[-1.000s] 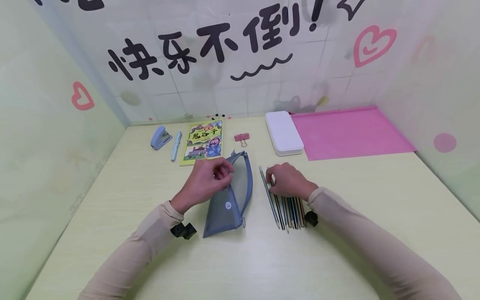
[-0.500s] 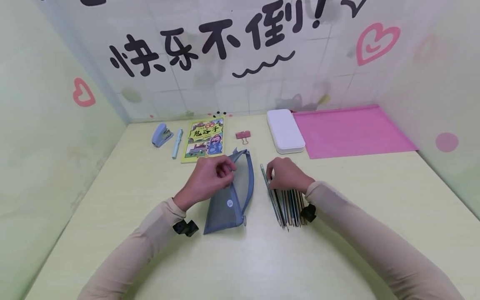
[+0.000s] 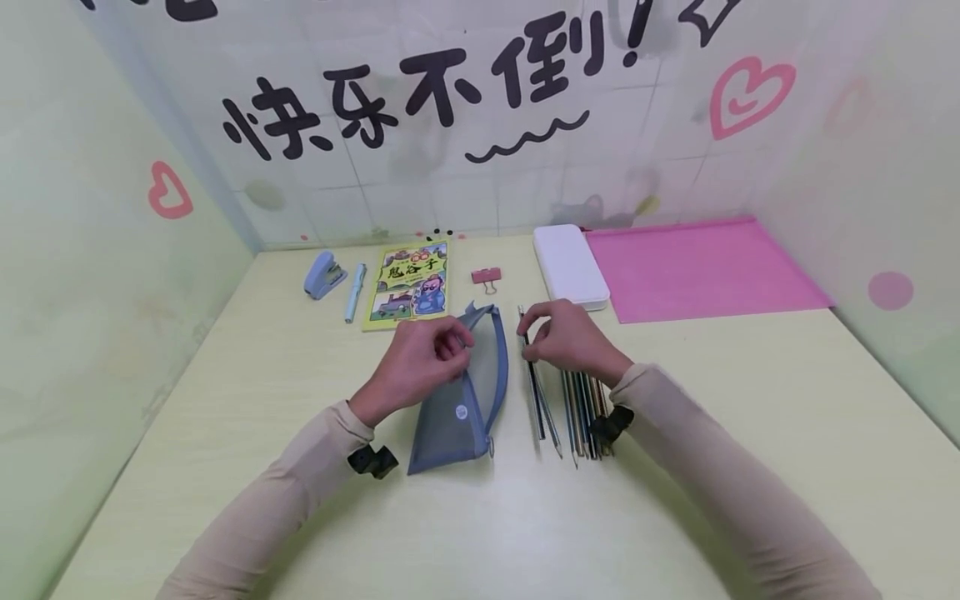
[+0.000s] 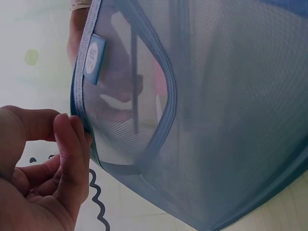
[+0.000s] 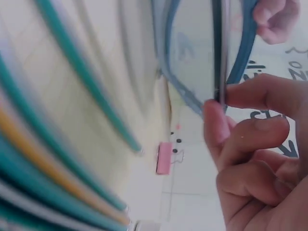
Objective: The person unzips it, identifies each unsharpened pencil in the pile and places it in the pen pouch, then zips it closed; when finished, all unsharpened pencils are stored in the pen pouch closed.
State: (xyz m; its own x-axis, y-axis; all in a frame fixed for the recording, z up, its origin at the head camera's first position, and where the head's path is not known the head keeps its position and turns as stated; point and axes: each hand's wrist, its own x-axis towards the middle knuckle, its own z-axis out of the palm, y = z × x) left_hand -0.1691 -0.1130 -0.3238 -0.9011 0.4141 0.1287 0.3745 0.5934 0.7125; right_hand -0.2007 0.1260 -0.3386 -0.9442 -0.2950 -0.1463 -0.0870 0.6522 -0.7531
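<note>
My left hand [image 3: 412,367] pinches the upper edge of a blue-grey mesh zip pouch [image 3: 442,437], whose zipped mouth gapes toward the right. In the left wrist view, thumb and finger hold the pouch's trim beside a small blue tag [image 4: 95,58]. Just right of the pouch, my right hand [image 3: 576,337] pinches a dark pencil [image 5: 219,48] near one end between thumb and forefinger. Another pencil [image 3: 551,427] lies loose beneath it, and a bunch of pencils [image 3: 581,417] lies on the table below my right wrist, partly hidden by it.
Along the back of the table [image 3: 480,533] are a blue stapler [image 3: 324,277], a light blue pen [image 3: 355,293], a yellow comic-style booklet [image 3: 408,283], a pink binder clip [image 3: 486,275], a white case [image 3: 572,267] and a pink sheet-like folder [image 3: 705,271].
My right hand has picked a dark pencil out of the bunch and shifted slightly up and left toward the pouch. My left hand keeps its hold on the pouch edge.
</note>
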